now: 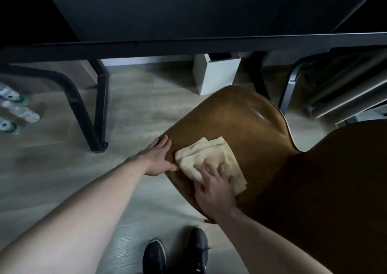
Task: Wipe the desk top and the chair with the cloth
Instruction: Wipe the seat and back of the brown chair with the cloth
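A folded cream terry cloth lies on the near left part of the brown curved wooden chair seat, just below the centre of the frame. The right hand lies flat on the cloth's lower edge with its fingers spread and straight, pressing it onto the seat. The left hand is just beside it on the left, holding the seat's rim: its fingers run along the outer edge and its thumb rests on top, touching the cloth's corner. The two hands are close together but do not touch each other. Both forearms are bare and reach in from the bottom of the frame. Across the top of the frame runs the dark, flat worktop, its black metal legs standing on the pale wood-grain floor at left. A white square bin stands on the floor beneath the worktop, above the chair in the frame. At the left edge several plastic bottles lie on the floor. Two black shoes show at the bottom centre.
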A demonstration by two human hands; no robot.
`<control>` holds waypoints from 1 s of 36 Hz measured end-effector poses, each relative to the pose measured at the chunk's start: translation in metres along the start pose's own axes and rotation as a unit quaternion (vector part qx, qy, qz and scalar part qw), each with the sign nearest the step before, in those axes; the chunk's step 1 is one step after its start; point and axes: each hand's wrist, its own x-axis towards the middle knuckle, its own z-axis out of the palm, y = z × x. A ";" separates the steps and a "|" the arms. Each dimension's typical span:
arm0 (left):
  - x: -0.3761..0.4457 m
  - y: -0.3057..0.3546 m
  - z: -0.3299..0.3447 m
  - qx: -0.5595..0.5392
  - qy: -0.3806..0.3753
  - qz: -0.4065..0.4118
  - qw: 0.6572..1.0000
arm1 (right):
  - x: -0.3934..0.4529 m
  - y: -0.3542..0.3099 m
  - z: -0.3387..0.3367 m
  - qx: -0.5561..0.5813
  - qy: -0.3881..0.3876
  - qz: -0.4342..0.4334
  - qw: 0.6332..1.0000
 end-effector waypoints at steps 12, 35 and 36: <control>-0.099 -0.003 0.077 -0.128 0.355 -0.018 0.926 | -0.032 -0.039 -0.017 0.163 0.036 0.070 0.984; -0.407 0.130 0.099 -0.134 0.460 0.112 0.871 | -0.298 0.002 -0.131 0.583 0.157 -0.138 0.785; -0.411 0.142 0.103 -0.141 0.449 0.116 0.875 | -0.308 0.006 -0.138 0.582 0.171 -0.148 0.781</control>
